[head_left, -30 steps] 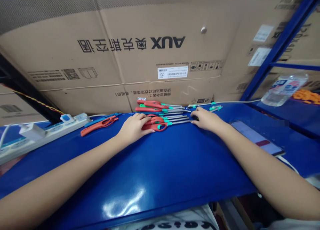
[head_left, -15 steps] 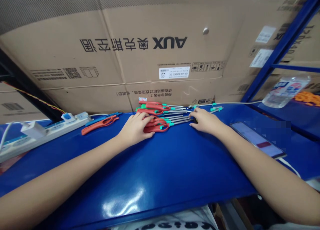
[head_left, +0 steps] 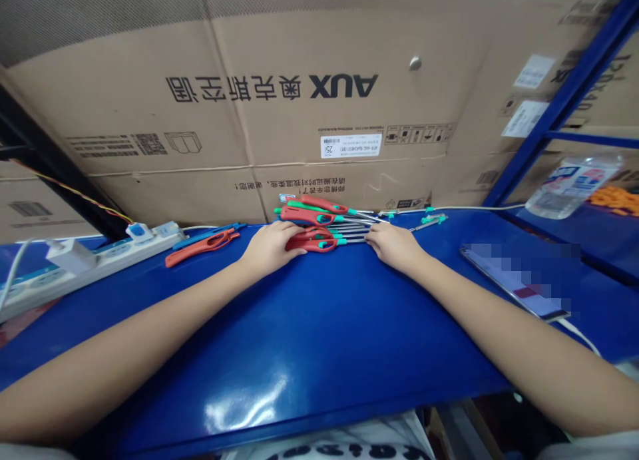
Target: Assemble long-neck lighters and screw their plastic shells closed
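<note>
A pile of red-handled lighters (head_left: 304, 215) with teal collars and thin metal rods lies at the back of the blue table (head_left: 319, 340), rods toward the right. My left hand (head_left: 273, 247) is closed around the handle ends of the lower lighters. At the rod ends, my right hand (head_left: 394, 245) is closed on the metal tips. A green handle shows partly under the red ones. Small rods with teal ends (head_left: 433, 220) lie right of my right hand.
A large cardboard sheet (head_left: 279, 127) stands behind the table. On the left are a power strip (head_left: 112, 253) and loose orange (head_left: 200, 247) and blue handle parts. To the right lie a phone (head_left: 514, 283) with a cable and a plastic bottle (head_left: 574, 186).
My right hand has shifted slightly left along the rods, and a dark item at its fingertips no longer shows. The lighters sit closer together, with the upper ones tilted.
</note>
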`<control>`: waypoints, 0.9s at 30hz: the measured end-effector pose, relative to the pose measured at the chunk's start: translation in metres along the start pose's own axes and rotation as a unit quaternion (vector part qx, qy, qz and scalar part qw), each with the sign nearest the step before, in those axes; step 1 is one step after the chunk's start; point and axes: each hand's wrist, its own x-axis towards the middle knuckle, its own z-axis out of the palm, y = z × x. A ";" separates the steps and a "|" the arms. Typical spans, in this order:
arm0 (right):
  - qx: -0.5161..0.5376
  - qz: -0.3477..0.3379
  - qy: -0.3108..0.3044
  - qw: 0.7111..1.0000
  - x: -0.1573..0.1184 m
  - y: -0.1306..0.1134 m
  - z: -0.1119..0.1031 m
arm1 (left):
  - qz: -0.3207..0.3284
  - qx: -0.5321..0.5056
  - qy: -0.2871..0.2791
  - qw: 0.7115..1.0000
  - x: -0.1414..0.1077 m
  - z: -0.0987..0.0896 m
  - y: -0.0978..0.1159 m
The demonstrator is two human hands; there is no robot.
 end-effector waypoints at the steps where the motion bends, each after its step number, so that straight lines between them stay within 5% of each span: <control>1: 0.000 0.006 0.003 1.000 0.000 0.000 0.001 | -0.001 0.001 0.002 1.000 0.001 0.001 -0.001; 17: 0.031 0.014 0.021 0.999 -0.008 -0.010 -0.004 | 0.035 0.040 -0.025 0.998 -0.012 -0.019 0.019; 27: 0.039 -0.005 0.030 0.999 -0.011 -0.014 -0.009 | -0.005 0.025 -0.056 0.998 -0.031 -0.029 0.023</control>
